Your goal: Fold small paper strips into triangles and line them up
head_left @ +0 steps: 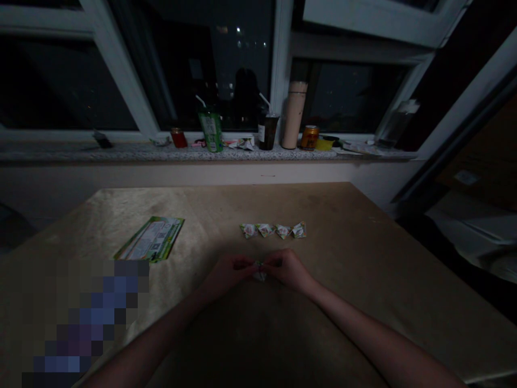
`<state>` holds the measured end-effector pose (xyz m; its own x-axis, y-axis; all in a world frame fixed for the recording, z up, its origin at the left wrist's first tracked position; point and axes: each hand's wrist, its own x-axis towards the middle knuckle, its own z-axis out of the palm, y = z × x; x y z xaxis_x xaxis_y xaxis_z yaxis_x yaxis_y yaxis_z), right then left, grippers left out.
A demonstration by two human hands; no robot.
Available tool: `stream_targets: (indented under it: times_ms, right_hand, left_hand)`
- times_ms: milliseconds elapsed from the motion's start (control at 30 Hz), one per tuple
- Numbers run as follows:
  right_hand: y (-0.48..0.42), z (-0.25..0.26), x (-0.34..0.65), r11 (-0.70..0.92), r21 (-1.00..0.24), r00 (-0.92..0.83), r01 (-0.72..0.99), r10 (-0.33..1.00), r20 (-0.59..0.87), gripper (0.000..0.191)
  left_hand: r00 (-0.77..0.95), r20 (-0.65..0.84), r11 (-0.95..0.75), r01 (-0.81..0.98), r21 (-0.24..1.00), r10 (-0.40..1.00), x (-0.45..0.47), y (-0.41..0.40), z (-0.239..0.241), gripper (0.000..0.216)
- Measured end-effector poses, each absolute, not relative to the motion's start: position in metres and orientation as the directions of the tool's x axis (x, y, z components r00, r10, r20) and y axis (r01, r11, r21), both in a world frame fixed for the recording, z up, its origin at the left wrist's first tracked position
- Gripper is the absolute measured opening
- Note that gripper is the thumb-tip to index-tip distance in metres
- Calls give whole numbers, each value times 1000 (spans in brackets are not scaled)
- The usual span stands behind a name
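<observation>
Both my hands meet near the middle of the table, pinching one small folded paper piece (pixel 260 272), white with green print. My left hand (pixel 228 275) grips its left side between thumb and fingers. On its right side my right hand (pixel 288 269) does the same. Just beyond my hands lies a short row of several similar folded triangular paper pieces (pixel 265 230), set side by side. A stack of green and white printed sheets (pixel 151 240) rests on the table to the left.
The brown-covered table (pixel 343 242) reaches to the wall below a window. On the speckled sill (pixel 141 152) stand a green cup with straw (pixel 210 131), a dark drink cup (pixel 267 132), a pink flask (pixel 294 116) and an orange can (pixel 309 138). A blurred patch hides the lower left.
</observation>
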<state>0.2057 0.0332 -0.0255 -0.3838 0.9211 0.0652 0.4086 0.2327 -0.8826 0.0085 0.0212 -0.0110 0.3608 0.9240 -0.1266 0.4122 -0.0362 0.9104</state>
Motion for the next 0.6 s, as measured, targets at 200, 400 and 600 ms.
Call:
stream_targets:
  times_ms: [200,400,600]
  right_hand:
    - [33,-30,205,154,-925,-430,347,903,-11,13]
    - [34,-37,205,148,-929,-441,340,897,-18,16]
    - [36,-30,210,135,-952,-556,276,830,-43,13]
  left_hand:
    - [351,-144,-38,463,886,925,8,21,-7,24]
    - [369,-130,-79,499,863,920,10,17,-5,22]
    - [365,-111,-100,513,852,924,11,18,-7,22]
